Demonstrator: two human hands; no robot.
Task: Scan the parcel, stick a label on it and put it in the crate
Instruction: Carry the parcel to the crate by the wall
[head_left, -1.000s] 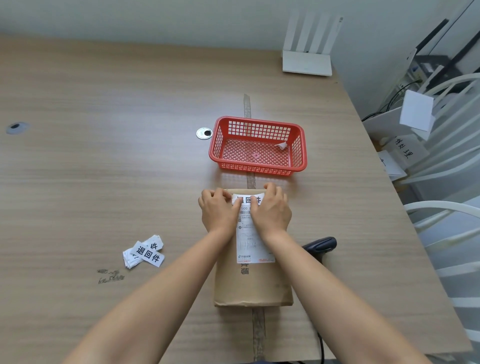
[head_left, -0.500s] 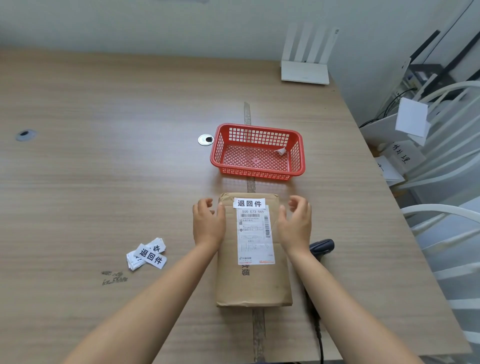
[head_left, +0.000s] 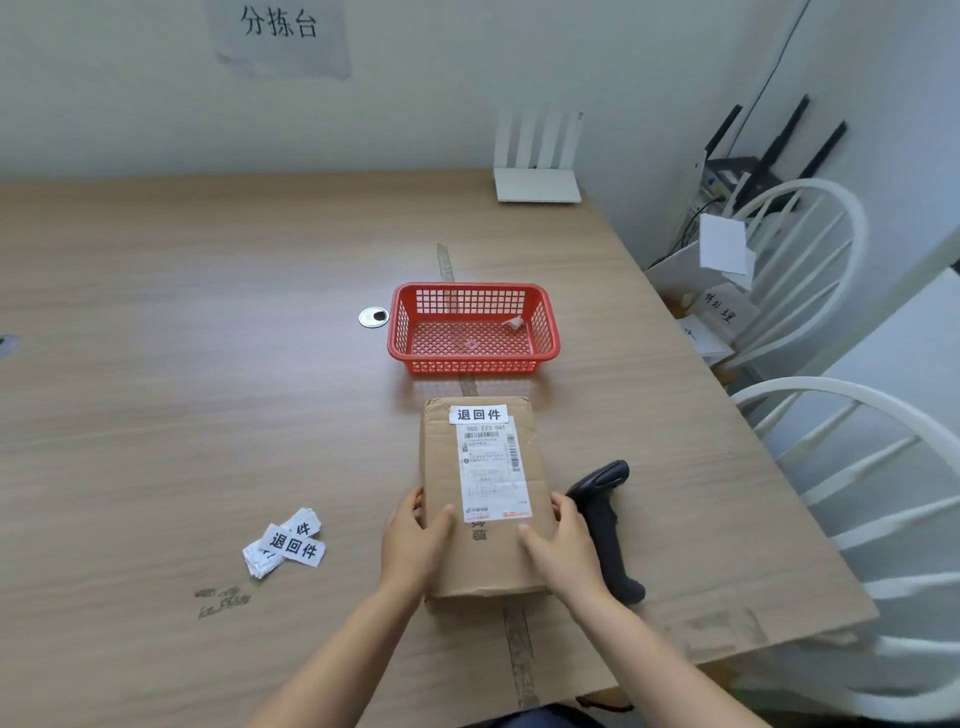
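Observation:
A brown cardboard parcel (head_left: 488, 561) lies flat on the wooden table (head_left: 208, 415), just in front of me. A white label with black characters (head_left: 478, 414) is stuck at its far end, above a printed shipping label (head_left: 491, 470). My left hand (head_left: 413, 545) grips the parcel's left edge near the near end, thumb on top. My right hand (head_left: 561, 551) holds the right edge the same way. A red mesh crate (head_left: 472, 327) stands beyond the parcel, holding only a small paper scrap. A black handheld scanner (head_left: 605, 525) lies to the right of the parcel.
A small pile of spare white labels (head_left: 285, 543) sits to the left. A round metal grommet (head_left: 373, 317) is left of the crate. A white router (head_left: 537, 182) stands at the back edge. White chairs (head_left: 831, 415) and boxes crowd the table's right side.
Both hands left the label at the parcel's far end, spread apart, then slid back toward me and took hold of the parcel's sides. The head camera tilted upward.

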